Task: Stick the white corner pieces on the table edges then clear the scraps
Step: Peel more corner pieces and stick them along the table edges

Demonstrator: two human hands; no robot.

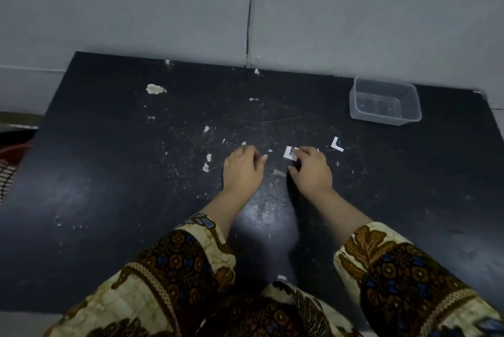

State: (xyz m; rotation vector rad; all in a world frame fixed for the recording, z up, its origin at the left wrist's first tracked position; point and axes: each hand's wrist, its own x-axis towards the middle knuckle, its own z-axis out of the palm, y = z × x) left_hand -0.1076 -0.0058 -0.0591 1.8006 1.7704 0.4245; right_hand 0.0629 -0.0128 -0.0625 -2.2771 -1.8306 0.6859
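On the black table (109, 178) my right hand (311, 170) pinches a small white corner piece (288, 153) at its fingertips, near the table's middle. A second white L-shaped corner piece (337, 144) lies flat just right of that hand. My left hand (242, 170) rests on the table beside the right, fingers curled under with nothing visible in them. Small white scraps (206, 167) lie scattered left of my left hand, and a greyish strip (279, 172) lies between the hands.
A clear plastic container (385, 101) stands at the back right of the table. A larger pale patch (155, 89) marks the back left. A grey wall (163, 9) rises behind the far edge. An orange mesh basket (8, 165) sits left of the table.
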